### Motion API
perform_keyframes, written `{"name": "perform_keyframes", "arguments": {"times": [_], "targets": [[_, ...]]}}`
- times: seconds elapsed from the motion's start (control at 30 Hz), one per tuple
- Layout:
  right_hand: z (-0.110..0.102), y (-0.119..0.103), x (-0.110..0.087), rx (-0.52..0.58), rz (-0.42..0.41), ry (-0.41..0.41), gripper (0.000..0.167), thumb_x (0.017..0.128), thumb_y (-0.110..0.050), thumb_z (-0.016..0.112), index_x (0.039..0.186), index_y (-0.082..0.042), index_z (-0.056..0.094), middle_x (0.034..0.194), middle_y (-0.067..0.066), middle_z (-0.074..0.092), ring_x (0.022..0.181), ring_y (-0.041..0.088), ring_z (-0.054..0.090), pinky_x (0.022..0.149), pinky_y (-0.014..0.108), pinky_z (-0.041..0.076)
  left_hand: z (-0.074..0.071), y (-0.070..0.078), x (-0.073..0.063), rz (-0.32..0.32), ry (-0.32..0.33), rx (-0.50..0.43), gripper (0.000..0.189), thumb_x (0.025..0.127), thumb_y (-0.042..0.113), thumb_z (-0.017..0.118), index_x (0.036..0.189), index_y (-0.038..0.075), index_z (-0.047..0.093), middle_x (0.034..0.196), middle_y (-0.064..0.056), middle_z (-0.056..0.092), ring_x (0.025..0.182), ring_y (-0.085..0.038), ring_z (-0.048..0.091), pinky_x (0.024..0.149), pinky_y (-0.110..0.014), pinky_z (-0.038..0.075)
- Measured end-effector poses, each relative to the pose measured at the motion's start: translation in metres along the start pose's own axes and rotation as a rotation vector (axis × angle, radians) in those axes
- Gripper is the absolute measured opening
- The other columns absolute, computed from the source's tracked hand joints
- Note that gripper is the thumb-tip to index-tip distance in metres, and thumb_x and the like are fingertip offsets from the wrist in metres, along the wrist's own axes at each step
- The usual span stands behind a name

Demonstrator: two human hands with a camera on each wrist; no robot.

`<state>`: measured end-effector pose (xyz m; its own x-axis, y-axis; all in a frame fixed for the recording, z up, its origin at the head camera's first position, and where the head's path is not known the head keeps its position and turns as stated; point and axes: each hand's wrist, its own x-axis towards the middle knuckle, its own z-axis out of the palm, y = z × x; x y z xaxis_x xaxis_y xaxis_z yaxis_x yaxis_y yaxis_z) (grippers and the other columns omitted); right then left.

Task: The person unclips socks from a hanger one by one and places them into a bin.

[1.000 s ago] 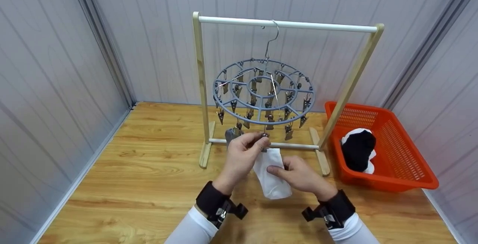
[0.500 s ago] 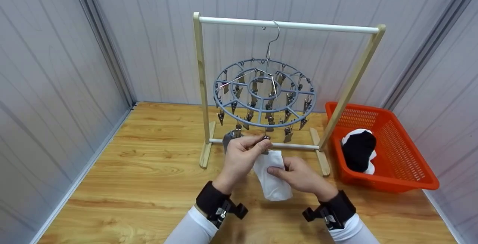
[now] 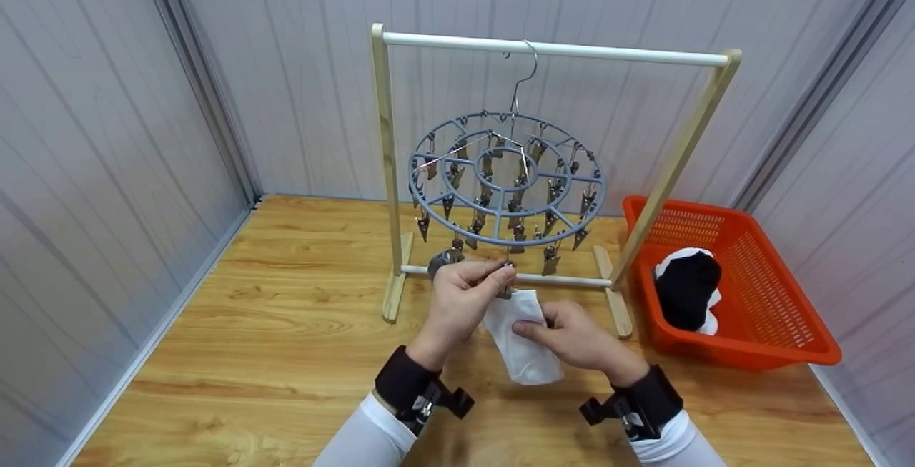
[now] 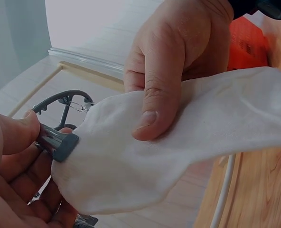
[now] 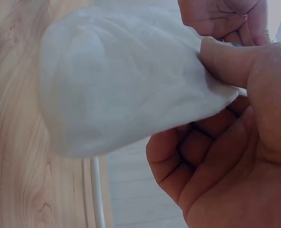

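A white sock [image 3: 527,345] hangs from my right hand [image 3: 572,335], which pinches it between thumb and fingers. With its thumb and fingers, my left hand [image 3: 465,299] pinches a metal clip [image 3: 505,288] below the front rim of the round grey hanger [image 3: 500,238]. In the left wrist view the clip's grey tip [image 4: 66,147] lies over the sock's edge; whether it bites the cloth I cannot tell. The right wrist view has the sock [image 5: 112,85] spread out, its far end loose. Behind my left hand, a grey sock [image 3: 442,261] hangs from another clip, partly hidden.
The hanger's hook holds onto the white bar [image 3: 629,52] of a wooden rack [image 3: 386,138]. Several clips dangle around the rings. At the right stands an orange basket [image 3: 779,288] with a black sock [image 3: 686,288] and white ones. Panel walls enclose the wooden table [image 3: 250,324].
The hanger's front rim has come down slightly, and my left hand with the clip sits a little lower. The clip's tip now shows more at the sock's top edge. My right hand has barely moved.
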<state>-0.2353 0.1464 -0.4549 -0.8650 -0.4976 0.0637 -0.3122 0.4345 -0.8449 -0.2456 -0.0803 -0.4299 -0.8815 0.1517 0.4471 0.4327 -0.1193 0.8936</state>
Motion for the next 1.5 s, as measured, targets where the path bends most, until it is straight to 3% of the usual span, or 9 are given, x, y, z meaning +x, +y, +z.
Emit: {"name": "perform_keyframes", "arguments": {"times": [0.17, 0.47, 0.77, 0.9, 1.03, 1.13, 1.23, 1.33, 1.5], "targets": [[-0.002, 0.001, -0.001, -0.048, -0.020, -0.008, 0.024, 0.108, -0.025, 0.076, 0.102, -0.003, 0.083, 0.089, 0.004, 0.081, 0.075, 0.011, 0.073, 0.064, 0.025, 0.059, 0.000, 0.001, 0.000, 0.000, 0.024, 0.017, 0.013, 0.103, 0.009, 0.080, 0.111, 0.000, 0.086, 0.100, -0.014, 0.084, 0.092, -0.038, 0.079, 0.079, -0.027, 0.065], [-0.010, 0.002, -0.003, -0.077, 0.033, -0.002, 0.025, 0.108, -0.028, 0.076, 0.102, -0.005, 0.083, 0.089, 0.002, 0.080, 0.076, 0.012, 0.071, 0.065, 0.025, 0.056, -0.001, -0.002, 0.000, 0.010, 0.045, 0.037, 0.012, 0.103, 0.009, 0.080, 0.107, 0.002, 0.088, 0.097, -0.014, 0.083, 0.087, -0.018, 0.075, 0.075, -0.024, 0.061], [-0.015, 0.007, -0.003, -0.122, 0.081, 0.057, 0.026, 0.107, -0.027, 0.077, 0.101, -0.002, 0.082, 0.086, 0.004, 0.079, 0.075, 0.016, 0.071, 0.063, 0.028, 0.058, 0.000, 0.000, 0.000, -0.007, 0.043, 0.032, 0.016, 0.104, 0.008, 0.078, 0.113, -0.002, 0.086, 0.096, -0.016, 0.082, 0.089, -0.023, 0.076, 0.079, -0.029, 0.066], [-0.020, 0.008, -0.004, -0.155, 0.097, 0.099, 0.027, 0.106, -0.029, 0.077, 0.101, -0.003, 0.081, 0.084, 0.003, 0.078, 0.074, 0.015, 0.071, 0.063, 0.029, 0.058, 0.001, 0.001, -0.001, 0.029, 0.050, 0.135, 0.018, 0.103, 0.011, 0.080, 0.115, -0.002, 0.085, 0.098, -0.013, 0.081, 0.086, -0.023, 0.075, 0.075, -0.028, 0.065], [-0.025, 0.009, -0.005, -0.161, 0.108, 0.127, 0.028, 0.107, -0.031, 0.076, 0.105, -0.003, 0.081, 0.088, 0.004, 0.079, 0.077, 0.016, 0.073, 0.065, 0.030, 0.061, 0.001, 0.004, -0.001, 0.135, 0.061, 0.367, 0.020, 0.102, 0.017, 0.083, 0.114, 0.002, 0.086, 0.105, -0.009, 0.081, 0.095, -0.021, 0.073, 0.084, -0.035, 0.064], [-0.028, 0.008, -0.005, -0.159, 0.120, 0.153, 0.029, 0.108, -0.031, 0.076, 0.108, -0.003, 0.081, 0.093, 0.006, 0.080, 0.080, 0.017, 0.075, 0.068, 0.033, 0.063, -0.001, 0.008, -0.001, 0.268, 0.063, 0.600, 0.025, 0.102, 0.024, 0.084, 0.115, 0.004, 0.086, 0.108, -0.007, 0.082, 0.102, -0.023, 0.070, 0.088, -0.038, 0.061], [-0.029, 0.007, -0.006, -0.171, 0.143, 0.183, 0.029, 0.108, -0.031, 0.076, 0.109, -0.003, 0.080, 0.096, 0.007, 0.080, 0.083, 0.019, 0.075, 0.070, 0.036, 0.064, -0.006, 0.015, -0.001, 0.390, 0.080, 0.770, 0.029, 0.102, 0.032, 0.083, 0.115, 0.005, 0.086, 0.106, -0.005, 0.082, 0.099, -0.023, 0.067, 0.084, -0.037, 0.058], [-0.030, 0.005, -0.007, -0.189, 0.166, 0.210, 0.028, 0.108, -0.032, 0.076, 0.109, -0.004, 0.080, 0.096, 0.006, 0.079, 0.084, 0.020, 0.074, 0.072, 0.038, 0.065, -0.011, 0.020, -0.001, 0.477, 0.122, 0.835, 0.031, 0.103, 0.035, 0.083, 0.111, 0.006, 0.086, 0.103, -0.004, 0.081, 0.095, -0.023, 0.067, 0.080, -0.035, 0.057], [-0.035, 0.004, -0.008, -0.253, 0.177, 0.273, 0.027, 0.108, -0.033, 0.075, 0.098, -0.007, 0.078, 0.089, 0.003, 0.078, 0.080, 0.017, 0.073, 0.070, 0.037, 0.062, -0.014, 0.025, 0.002, 0.575, 0.202, 0.835, 0.024, 0.104, 0.029, 0.081, 0.107, 0.006, 0.085, 0.097, -0.003, 0.080, 0.088, -0.021, 0.068, 0.077, -0.034, 0.056]]}}
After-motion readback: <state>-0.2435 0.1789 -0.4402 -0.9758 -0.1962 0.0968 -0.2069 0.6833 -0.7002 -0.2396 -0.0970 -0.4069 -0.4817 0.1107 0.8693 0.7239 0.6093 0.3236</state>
